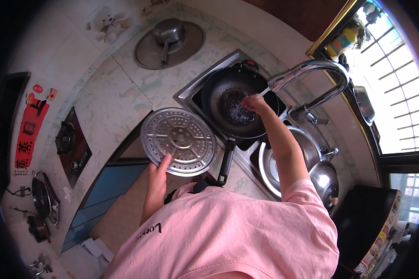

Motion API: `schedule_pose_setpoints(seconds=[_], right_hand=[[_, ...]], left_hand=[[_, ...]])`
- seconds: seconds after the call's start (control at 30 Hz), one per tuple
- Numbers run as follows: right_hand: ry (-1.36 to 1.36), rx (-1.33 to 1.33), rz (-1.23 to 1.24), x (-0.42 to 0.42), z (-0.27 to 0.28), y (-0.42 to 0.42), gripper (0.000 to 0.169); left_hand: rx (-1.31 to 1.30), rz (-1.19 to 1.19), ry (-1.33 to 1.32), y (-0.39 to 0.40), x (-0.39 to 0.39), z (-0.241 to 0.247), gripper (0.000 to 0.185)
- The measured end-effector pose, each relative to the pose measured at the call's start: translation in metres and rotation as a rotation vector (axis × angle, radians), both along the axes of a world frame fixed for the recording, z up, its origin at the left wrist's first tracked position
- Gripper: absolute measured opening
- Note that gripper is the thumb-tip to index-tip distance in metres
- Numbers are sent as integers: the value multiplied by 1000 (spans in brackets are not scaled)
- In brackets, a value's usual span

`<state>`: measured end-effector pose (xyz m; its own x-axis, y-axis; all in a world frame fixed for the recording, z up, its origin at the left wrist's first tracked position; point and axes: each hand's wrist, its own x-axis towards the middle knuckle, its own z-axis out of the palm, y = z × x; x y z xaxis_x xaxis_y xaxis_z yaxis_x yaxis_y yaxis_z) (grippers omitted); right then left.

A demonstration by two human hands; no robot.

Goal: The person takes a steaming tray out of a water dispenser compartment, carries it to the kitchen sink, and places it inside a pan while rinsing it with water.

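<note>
My left hand (pixel 157 174) grips the lower edge of a round perforated metal steamer rack (pixel 179 141), its thumb lying on the top face. The rack is tilted up beside the sink, left of a black wok (pixel 214 90). The wok rests over the sink basin, with its long black handle (pixel 227 162) pointing towards me. Foamy water (pixel 242 115) lies in its bottom. Over the wok, my right hand (pixel 254 103) is right below the mouth of the chrome faucet (pixel 282 82), in what looks like a stream of water. Its fingers are curled, and whatever they may hold is hidden.
Metal basins (pixel 270 171) and a domed pan lid (pixel 323 181) crowd the sink's right side. A saucepan (pixel 167 31) stands on a large round lid (pixel 192 42) on the back counter. At left are a gas hob (pixel 73 150) and a frying pan (pixel 41 197).
</note>
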<state>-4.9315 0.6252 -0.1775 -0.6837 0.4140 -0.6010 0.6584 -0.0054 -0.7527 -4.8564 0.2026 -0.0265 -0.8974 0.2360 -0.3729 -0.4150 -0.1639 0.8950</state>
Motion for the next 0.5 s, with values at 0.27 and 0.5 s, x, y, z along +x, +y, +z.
schedule_pose_setpoints(seconds=[0.27,0.5], right_hand=[[90,-187,56,12,-12,-9,20],[-51,722,956,14,-21,-80,65]], left_hand=[[4,2,4,-4,0,-2,32],[-82,1,15,-7,2,-1,32]])
